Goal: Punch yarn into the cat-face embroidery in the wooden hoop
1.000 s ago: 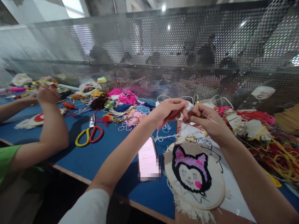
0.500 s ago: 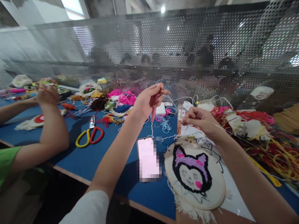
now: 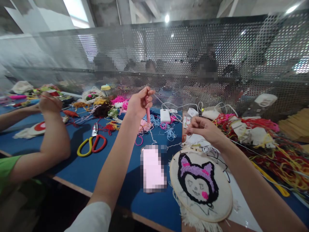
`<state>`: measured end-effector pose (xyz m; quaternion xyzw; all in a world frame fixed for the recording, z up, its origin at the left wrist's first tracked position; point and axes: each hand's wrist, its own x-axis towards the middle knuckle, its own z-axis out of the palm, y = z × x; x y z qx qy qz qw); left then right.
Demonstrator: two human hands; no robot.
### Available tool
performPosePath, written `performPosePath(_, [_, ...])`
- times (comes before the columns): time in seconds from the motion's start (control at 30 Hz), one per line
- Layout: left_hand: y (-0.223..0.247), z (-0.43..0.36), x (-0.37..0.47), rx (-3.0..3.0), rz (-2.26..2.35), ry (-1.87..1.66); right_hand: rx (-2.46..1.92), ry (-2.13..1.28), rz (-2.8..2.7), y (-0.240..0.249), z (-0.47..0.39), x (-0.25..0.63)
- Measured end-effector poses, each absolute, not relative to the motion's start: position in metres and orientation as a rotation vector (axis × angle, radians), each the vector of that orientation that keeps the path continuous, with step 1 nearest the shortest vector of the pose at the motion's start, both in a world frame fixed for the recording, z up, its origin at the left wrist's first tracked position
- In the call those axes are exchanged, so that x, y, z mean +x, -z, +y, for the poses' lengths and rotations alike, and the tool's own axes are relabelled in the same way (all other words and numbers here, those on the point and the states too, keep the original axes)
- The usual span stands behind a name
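Note:
My left hand (image 3: 141,102) is raised over the table and closed around a pink-handled tool (image 3: 148,114), apparently a punch needle. Pale yarn (image 3: 152,135) hangs from the handle's lower end. A thin, light strand (image 3: 166,105) runs from these fingertips toward my right hand (image 3: 201,129), which is pinched closed on it above the embroidery hoop. The strand trails past that wrist to the right. Stretched in the hoop (image 3: 229,180) is cream cloth bearing a black, purple and pink character (image 3: 198,172), partly filled with looped yarn. Its face is drawn in line.
A phone (image 3: 152,169) lies left of the hoop, with yellow-and-red-handled scissors (image 3: 93,140) farther left. Yarn piles (image 3: 277,158) line the right and back, near a white power bank (image 3: 165,115). A co-worker's arm (image 3: 54,135) rests at left; a perforated metal screen (image 3: 154,48) stands behind.
My left hand has moved left with the pink-handled tool, away from my right hand, and the thin strand between them now shows. My right hand stays pinched near the same place.

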<state>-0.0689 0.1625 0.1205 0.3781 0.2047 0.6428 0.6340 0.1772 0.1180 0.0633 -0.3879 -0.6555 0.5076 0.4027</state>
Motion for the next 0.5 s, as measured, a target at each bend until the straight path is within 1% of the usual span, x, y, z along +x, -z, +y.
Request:
performPosePath(0.3, [-0.126, 0.167, -0.091, 0.803, 0.491, -1.608, -1.027, -1.256, -1.639, -0.07, 0.122, 0.186])
performPosePath(0.5, [-0.118, 0.177, -0.104, 0.678, 0.599, -1.687, -1.051, -1.211, -1.622, -0.056, 0.14, 0.2])
